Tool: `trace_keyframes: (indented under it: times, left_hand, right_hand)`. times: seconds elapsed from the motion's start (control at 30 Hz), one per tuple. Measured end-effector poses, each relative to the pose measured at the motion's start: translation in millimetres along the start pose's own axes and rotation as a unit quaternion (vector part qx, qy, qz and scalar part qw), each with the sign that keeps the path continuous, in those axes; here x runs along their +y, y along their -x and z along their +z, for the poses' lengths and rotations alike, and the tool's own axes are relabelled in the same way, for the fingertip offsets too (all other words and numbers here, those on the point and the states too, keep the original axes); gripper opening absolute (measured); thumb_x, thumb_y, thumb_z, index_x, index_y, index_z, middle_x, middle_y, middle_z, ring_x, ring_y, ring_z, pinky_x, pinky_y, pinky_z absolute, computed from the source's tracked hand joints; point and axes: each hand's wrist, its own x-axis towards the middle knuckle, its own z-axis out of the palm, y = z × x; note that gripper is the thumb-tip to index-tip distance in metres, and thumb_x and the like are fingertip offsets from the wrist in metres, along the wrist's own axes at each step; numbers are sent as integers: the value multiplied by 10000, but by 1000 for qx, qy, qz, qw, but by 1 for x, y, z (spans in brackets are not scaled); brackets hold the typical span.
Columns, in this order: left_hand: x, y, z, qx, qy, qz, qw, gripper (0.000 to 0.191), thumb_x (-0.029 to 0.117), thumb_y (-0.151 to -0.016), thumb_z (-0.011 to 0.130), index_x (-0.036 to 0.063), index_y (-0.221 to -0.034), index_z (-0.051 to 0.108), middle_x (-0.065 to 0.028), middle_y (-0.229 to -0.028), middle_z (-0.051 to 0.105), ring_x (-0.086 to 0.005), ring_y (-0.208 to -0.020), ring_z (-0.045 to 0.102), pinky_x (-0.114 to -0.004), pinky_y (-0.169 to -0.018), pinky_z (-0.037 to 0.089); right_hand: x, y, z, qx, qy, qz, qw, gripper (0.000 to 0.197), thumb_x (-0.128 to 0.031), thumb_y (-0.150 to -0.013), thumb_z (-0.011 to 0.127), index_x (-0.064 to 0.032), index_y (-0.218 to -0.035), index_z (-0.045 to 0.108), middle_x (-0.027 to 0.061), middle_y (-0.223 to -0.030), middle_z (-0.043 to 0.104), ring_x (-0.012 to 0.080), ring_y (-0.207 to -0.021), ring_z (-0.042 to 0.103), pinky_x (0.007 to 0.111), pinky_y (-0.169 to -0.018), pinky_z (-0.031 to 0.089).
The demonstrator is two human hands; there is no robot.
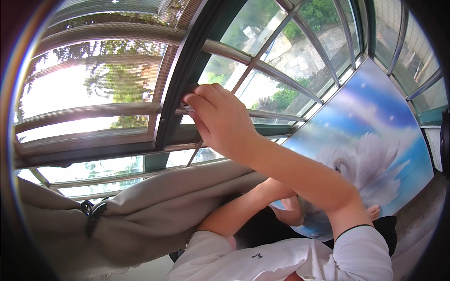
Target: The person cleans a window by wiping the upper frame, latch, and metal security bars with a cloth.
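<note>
My right hand [221,119] reaches across to the dark metal window frame [175,80]. Its bent fingers and thumb pinch a small, crumpled whitish piece [187,106], perhaps cloth or tissue, against the frame's edge. Most of that piece is hidden by the fingers. My left forearm [246,210] passes beneath the right one, and the left hand is hidden behind it. Below the window, a grey-brown curtain [158,196] is gathered, with a black claw clip [92,212] fastened on it at the left.
Metal bars [281,75] run outside the glass. An insect screen [123,73] covers the left window section. At the right lies a panel printed with a swan and blue sky [372,116]. The toes of a bare foot [374,211] rest at its lower edge.
</note>
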Motion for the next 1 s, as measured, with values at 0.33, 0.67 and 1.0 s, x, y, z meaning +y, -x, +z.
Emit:
trace_keyframes:
  times: [0.33,0.67,1.0]
  left_hand:
    - [-1,-11,-12,-197,119,-203,952,579,266,-959,683,85,-1482,512,-121,-1417,584,-268,-1271,563,-400,-1038,455]
    - [-20,15,5,-86,52,39,994,693,316,-1000,624,84,-1601,369,-120,-1580,456,-309,-1410,476,-414,-1150,394]
    - [0,-6,-21,-172,114,-139,969,519,261,-1001,622,63,-1463,493,-126,-1451,550,-292,-1313,537,-408,-1094,430]
  right_hand:
    - [-6,-14,-25,103,-326,356,870,383,3,-886,680,-41,-1267,670,166,-1094,728,307,-905,718,376,-767,577]
    - [-22,-7,-8,19,23,72,997,768,-87,-743,729,152,-1415,444,347,-1458,421,545,-1352,408,552,-1141,377]
    - [6,18,-6,-23,53,-38,998,520,-133,-818,690,105,-1275,621,237,-1365,556,400,-1301,501,466,-1093,459]
